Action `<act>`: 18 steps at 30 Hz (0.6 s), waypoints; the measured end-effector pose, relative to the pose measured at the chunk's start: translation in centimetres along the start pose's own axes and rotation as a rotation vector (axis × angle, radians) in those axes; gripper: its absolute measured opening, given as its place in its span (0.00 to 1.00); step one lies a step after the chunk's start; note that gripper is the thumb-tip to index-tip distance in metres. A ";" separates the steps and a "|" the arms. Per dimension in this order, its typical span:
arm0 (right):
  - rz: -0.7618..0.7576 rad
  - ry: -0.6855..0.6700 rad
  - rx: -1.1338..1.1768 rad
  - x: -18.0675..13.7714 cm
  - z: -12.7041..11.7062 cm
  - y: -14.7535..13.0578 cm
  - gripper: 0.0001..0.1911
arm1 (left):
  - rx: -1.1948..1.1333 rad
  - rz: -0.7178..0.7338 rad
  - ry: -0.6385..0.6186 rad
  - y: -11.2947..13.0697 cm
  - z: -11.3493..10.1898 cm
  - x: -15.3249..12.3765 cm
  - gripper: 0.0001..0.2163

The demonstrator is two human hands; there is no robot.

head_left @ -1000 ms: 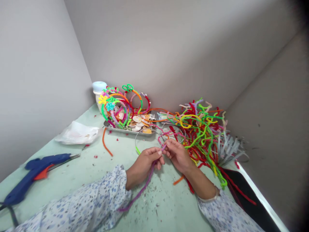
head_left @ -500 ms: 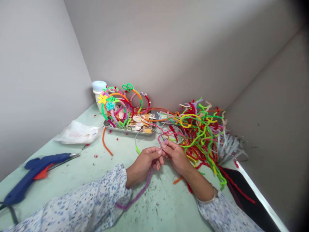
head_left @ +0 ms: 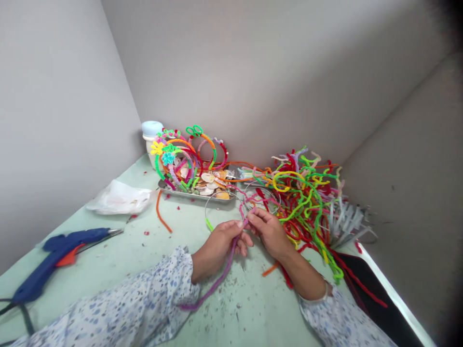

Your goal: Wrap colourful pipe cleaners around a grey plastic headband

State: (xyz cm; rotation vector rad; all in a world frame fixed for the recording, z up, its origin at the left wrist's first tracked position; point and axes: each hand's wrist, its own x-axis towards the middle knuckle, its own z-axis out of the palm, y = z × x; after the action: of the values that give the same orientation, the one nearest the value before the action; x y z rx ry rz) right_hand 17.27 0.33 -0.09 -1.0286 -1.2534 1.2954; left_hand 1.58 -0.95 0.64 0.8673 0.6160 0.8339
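Observation:
A purple pipe cleaner (head_left: 224, 275) runs between my hands, its long tail hanging down toward my left sleeve. My left hand (head_left: 219, 246) pinches it between thumb and forefinger, the other fingers loosely curled. Close beside, my right hand (head_left: 270, 235) pinches the pipe cleaner's upper end with thumb and forefinger. A thin metal headband (head_left: 206, 208) arcs up behind my fingers, with bright green wrapped on its left end and pink near its right side. My fingers hide where the purple piece meets the band.
Decorated headbands (head_left: 180, 144) stand in a metal tray (head_left: 195, 195) of shell-like discs. Tangled pipe cleaners (head_left: 304, 193) and grey strips (head_left: 347, 221) lie right, beside a black panel (head_left: 376, 308). Left are a blue glue gun (head_left: 54, 260), a plastic bag (head_left: 121, 197) and a lidded jar (head_left: 152, 129).
The view has shifted slightly, moving everything a little to the right. My fingertips have drawn slightly apart, with more of the purple pipe cleaner showing between them; both hands still pinch it.

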 end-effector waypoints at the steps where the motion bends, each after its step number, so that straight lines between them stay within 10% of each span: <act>1: -0.007 0.021 0.021 0.1 -0.1 0.1 0.12 | -0.008 0.002 0.002 0.0 0.0 0.0 0.12; 18: -0.015 -0.069 -0.189 -0.2 -0.2 -0.2 0.13 | 0.024 0.026 0.029 0.0 -0.2 0.0 0.09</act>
State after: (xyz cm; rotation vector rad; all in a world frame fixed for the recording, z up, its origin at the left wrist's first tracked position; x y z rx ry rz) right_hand 17.54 0.12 0.10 -1.1123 -1.4554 1.2269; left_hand 1.40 -0.82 0.55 0.8884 0.6426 0.8655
